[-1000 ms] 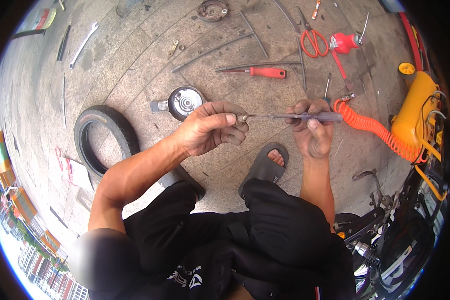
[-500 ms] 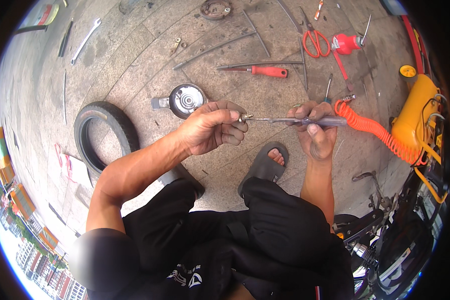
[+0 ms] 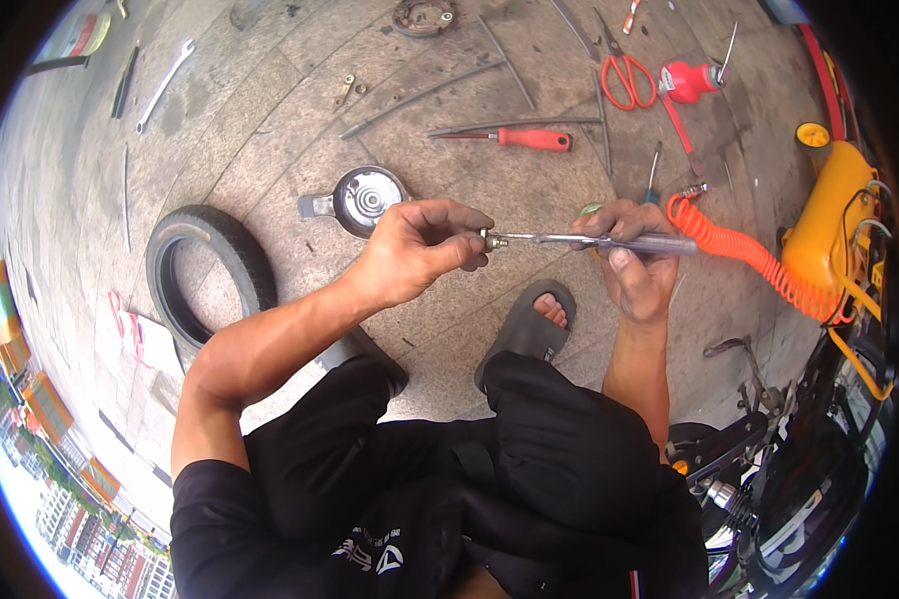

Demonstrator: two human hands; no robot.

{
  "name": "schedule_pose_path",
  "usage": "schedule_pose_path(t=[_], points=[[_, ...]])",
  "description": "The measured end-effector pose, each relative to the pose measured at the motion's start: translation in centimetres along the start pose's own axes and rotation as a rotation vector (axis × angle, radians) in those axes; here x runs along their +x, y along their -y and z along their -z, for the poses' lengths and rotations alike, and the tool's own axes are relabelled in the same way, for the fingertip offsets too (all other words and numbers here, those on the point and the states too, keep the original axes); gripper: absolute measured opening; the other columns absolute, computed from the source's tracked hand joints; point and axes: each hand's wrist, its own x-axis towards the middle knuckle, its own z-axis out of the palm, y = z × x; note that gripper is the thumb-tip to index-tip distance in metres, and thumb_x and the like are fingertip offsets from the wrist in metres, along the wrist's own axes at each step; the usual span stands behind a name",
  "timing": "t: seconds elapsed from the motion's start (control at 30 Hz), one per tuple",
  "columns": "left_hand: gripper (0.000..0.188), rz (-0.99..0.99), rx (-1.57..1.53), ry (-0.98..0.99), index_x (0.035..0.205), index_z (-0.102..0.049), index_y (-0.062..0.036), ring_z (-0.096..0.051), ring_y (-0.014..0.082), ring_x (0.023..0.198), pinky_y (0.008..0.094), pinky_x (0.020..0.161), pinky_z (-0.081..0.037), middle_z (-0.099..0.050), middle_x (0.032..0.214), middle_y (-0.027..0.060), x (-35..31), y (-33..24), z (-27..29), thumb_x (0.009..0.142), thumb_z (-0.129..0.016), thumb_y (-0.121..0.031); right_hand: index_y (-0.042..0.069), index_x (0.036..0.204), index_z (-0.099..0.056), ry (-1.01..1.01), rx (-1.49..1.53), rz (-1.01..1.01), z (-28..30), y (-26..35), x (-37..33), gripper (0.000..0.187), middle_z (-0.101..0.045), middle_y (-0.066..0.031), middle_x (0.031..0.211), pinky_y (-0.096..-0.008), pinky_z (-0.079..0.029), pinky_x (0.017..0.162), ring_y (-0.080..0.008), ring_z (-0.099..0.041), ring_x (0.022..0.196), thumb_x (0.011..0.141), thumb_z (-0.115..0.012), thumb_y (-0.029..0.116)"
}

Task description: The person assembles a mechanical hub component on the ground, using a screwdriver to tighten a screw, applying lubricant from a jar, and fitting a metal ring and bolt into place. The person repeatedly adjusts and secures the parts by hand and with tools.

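My left hand (image 3: 420, 250) pinches a small metal fitting (image 3: 493, 241) between thumb and fingertips. From the other side, my right hand (image 3: 637, 262) grips a screwdriver (image 3: 664, 244) with a clear purplish handle. Its thin shaft runs level to the left, and the tip meets the fitting; whether it is inside cannot be made out. A bit of green and yellow shows at my right fingers, too small to name. Just beyond my left hand lies a round metal dish-like part (image 3: 368, 203) with a side arm.
A small black tyre (image 3: 255, 262) lies at left. Farther off are a red-handled screwdriver (image 3: 534, 139), scissors (image 3: 629, 82), a red bottle (image 3: 684, 82), metal rods and a spanner (image 3: 166, 87). At right stand a yellow air tank (image 3: 824, 215) with an orange coiled hose (image 3: 734, 250) and a vehicle (image 3: 769, 479).
My left hand has turned, its thumb now lower and its fingers curled over the fitting. The fitting has rotated with it. My right hand and the screwdriver have hardly moved.
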Motion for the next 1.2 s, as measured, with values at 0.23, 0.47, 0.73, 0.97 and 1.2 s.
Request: schedule_pose_path(t=[0.23, 0.47, 0.73, 0.97, 1.2], points=[[0.025, -0.131, 0.05, -0.042, 0.113, -0.065, 0.0035, -0.068, 0.0132, 0.089, 0.0269, 0.08, -0.056, -0.072, 0.096, 0.0094, -0.2, 0.6, -0.3, 0.089, -0.067, -0.002, 0.001, 0.098, -0.052, 0.027, -0.017, 0.036, 0.1, -0.3, 0.1, 0.016, -0.06, -0.0181, 0.098, -0.0449, -0.054, 0.084, -0.029, -0.063, 0.094, 0.084, -0.06, 0.005], [0.018, -0.057, -0.01, -0.089, 0.108, -0.063, 0.0019, -0.069, 0.0205, 0.089, 0.0339, 0.082, -0.057, -0.069, 0.095, 0.0098, 0.8, 1.8, 1.0, 0.091, -0.065, -0.001, -0.001, 0.103, -0.052, -0.346, -0.007, 0.031, 3.3, 1.3, -2.7, 0.019, -0.063, -0.02, 0.099, -0.0405, -0.055, 0.077, -0.0256, -0.065, 0.084, 0.087, -0.06, 0.005], [0.023, 0.193, -0.142, -0.211, 0.113, -0.062, -0.0009, -0.068, 0.0208, 0.085, 0.0337, 0.077, -0.058, -0.068, 0.096, 0.0095, 2.0, 4.3, 3.9, 0.091, -0.064, -0.005, -0.002, 0.11, -0.056, -0.708, -0.636, -0.086, 9.7, -0.2, -9.1, 0.019, -0.065, -0.0142, 0.103, -0.0325, -0.058, 0.077, -0.02, -0.066, 0.09, 0.092, -0.059, 0.003], [0.022, 0.231, -0.164, -0.245, 0.112, -0.061, -0.0017, -0.068, 0.02, 0.083, 0.0334, 0.076, -0.058, -0.068, 0.097, 0.0103, 2.0, 4.9, 5.3, 0.091, -0.063, -0.006, 0.005, 0.108, -0.06, -0.93, 0.07, -0.171, 10.5, -3.7, -13.6, 0.019, -0.066, -0.0084, 0.098, -0.032, -0.054, 0.077, -0.0194, -0.065, 0.088, 0.093, -0.065, 0.016], [0.022, 0.251, -0.145, -0.212, 0.112, -0.06, -0.0019, -0.068, 0.0194, 0.082, 0.0324, 0.076, -0.058, -0.068, 0.099, 0.0111, 1.9, 5.0, 5.5, 0.091, -0.063, -0.005, 0.007, 0.112, -0.056, -1.159, 0.188, -0.439, 11.7, -6.6, -17.4, 0.027, -0.063, -0.0052, 0.095, -0.0317, -0.052, 0.073, -0.0174, -0.061, 0.082, 0.093, -0.067, 0.023]])
